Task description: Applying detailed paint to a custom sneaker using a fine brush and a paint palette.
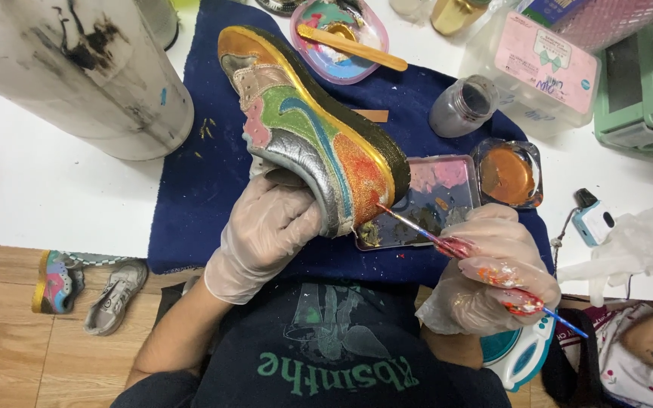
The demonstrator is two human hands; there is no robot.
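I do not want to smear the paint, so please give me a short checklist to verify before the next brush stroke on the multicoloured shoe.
1. Left gloved hand grips the glittery multicoloured sneaker from beneath: ok.
2. Right gloved hand holds the thin paint-stained brush: ok.
3. Brush tip meets the sneaker's heel edge: ok.
4. Paint load on the bristles: cannot tell.
5. Flat rectangular paint palette lies close beside the brush: ok.
6. Dark blue cloth covers the white table below the sneaker: ok.

One head-worn camera looks steeply down, close over the table edge (54, 204). The floor (9, 332) shows below it.
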